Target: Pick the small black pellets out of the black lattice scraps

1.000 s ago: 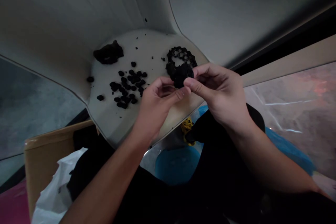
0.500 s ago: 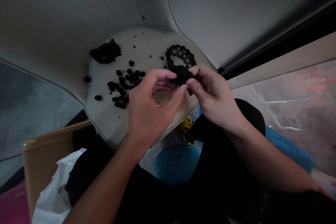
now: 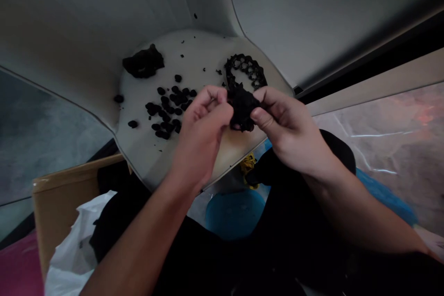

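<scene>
A black lattice sheet (image 3: 245, 68) of honeycomb cells hangs over the white tray (image 3: 208, 55); its lower part is bunched between my hands. My right hand (image 3: 284, 125) pinches that bunched black end (image 3: 242, 106) with thumb and fingers. My left hand (image 3: 204, 125) is closed against the same piece from the left, fingertips curled on its edge. To the left on the tray lies a heap of several small black pellets (image 3: 169, 106). A bigger black lump (image 3: 144, 62) sits at the tray's far left.
The white tray has tall curved walls (image 3: 104, 18) behind. A cardboard box (image 3: 62, 203) with a white plastic bag (image 3: 72, 249) stands at lower left. A blue bucket (image 3: 232, 212) sits below the tray, near a yellow object (image 3: 248, 164).
My left hand turned over from palm-up pinch to knuckles-up and closed onto the black piece. The piece moved slightly lower between both hands. The view shifted a little.
</scene>
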A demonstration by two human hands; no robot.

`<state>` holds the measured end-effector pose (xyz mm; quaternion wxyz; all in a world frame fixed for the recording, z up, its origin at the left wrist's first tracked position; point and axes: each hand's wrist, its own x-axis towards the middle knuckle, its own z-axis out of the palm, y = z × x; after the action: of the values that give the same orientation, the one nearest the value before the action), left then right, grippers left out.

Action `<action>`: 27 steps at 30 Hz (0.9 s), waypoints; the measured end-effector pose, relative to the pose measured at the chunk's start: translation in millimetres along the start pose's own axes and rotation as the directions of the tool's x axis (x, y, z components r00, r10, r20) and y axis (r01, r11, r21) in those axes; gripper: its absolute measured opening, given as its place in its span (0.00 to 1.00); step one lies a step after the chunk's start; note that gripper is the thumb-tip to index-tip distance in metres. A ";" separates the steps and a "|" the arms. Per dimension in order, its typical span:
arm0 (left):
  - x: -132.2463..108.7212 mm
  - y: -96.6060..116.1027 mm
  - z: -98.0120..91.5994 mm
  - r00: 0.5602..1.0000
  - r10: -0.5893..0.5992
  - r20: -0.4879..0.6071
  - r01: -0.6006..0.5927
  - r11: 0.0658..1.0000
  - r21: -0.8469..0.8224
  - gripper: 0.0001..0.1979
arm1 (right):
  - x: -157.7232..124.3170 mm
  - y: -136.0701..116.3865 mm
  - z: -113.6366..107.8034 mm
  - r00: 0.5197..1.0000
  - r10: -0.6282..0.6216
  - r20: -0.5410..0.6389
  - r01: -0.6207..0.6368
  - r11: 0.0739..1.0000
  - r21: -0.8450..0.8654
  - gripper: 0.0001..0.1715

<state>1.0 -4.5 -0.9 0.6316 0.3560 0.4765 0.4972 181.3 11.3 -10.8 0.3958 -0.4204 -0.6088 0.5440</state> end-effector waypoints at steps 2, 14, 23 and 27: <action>1.9 1.4 -6.1 0.998 -0.048 0.052 0.050 0.998 -0.047 0.11 | 1.5 -0.3 -4.4 1.000 0.011 -0.018 -0.010 0.998 0.056 0.27; -6.2 11.0 -6.0 0.986 0.141 0.087 -0.157 0.963 0.219 0.10 | -1.3 -1.0 -2.6 0.989 -0.014 -0.149 -0.001 0.995 -0.101 0.31; -6.0 8.8 -4.8 0.993 0.111 0.031 -0.114 0.982 0.149 0.07 | -0.6 -5.7 -9.5 0.994 0.004 -0.110 -0.014 0.996 -0.088 0.35; -8.0 8.8 -1.1 0.989 0.144 -0.019 -0.136 0.966 0.219 0.05 | -2.6 -3.3 -8.7 0.988 -0.029 -0.153 0.011 0.993 -0.114 0.31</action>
<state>-2.9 -10.0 8.9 0.5439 0.4471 0.5126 0.4915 190.1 11.6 -6.7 0.4227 -0.4768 -0.6103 0.4707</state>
